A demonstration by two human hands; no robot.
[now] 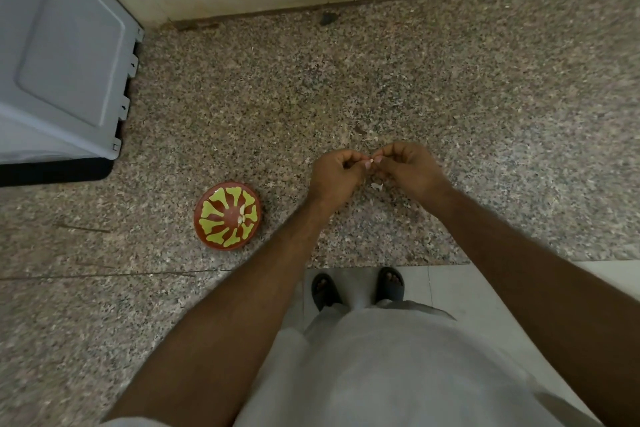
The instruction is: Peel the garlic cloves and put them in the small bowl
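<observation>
Nearest me: counter edge, my sandalled feet (358, 288) on the tiled floor below it. A dropped clove could roll off the granite counter (485, 87) and land down there.

Small bowl (228, 214), red-brown with yellow-green pattern, sits on the counter to my left, well apart from my hands. A few pale pieces in its bottom look like peeled cloves. Risk: carrying each clove across that gap and missing the rim.

A loose skin flake (377, 186) lies on the counter just below my hands. More will pile up there; on speckled granite they are hard to spot and could end up in the bowl.

My left hand (337, 175) and right hand (405, 168) are raised, fingers curled, both pinching one garlic clove (369, 162) between the fingertips. Only a small white bit shows; I can't tell how much skin is left. Main risk: the clove is small and slick, so a hard pull on the skin pops it out of the pinch.

Far left: grey plastic bin (65, 55) against the wall. A clove bouncing that way could get lost behind it.
</observation>
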